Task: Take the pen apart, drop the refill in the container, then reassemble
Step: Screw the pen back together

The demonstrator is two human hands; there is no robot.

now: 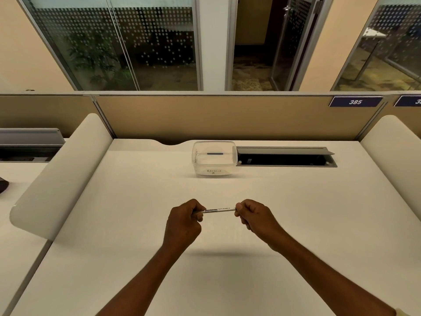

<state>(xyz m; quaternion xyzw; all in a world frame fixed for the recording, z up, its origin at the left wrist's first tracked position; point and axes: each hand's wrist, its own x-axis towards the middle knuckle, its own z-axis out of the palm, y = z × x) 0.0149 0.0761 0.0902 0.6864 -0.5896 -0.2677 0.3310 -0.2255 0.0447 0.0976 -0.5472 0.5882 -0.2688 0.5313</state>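
Nearest us, our left hand [184,218] and right hand [252,215] hold a slim white pen [219,210] in the air above the near middle of the bench [136,224]. The fingers [198,217] of both hands are curled tight, each hand pinching one end. Both ends are hidden, so we cannot tell which way the tip points. Its long axis runs left to right, almost level. We judge it light, stiff and smooth, apt to slip under a twist, so a firm hold at each end suits pulling it apart. Far across the bench stands a clear container [214,169] marked RECYCLE with a thin dark stick [215,153] lying in it, just beside an open cable hatch [284,157].
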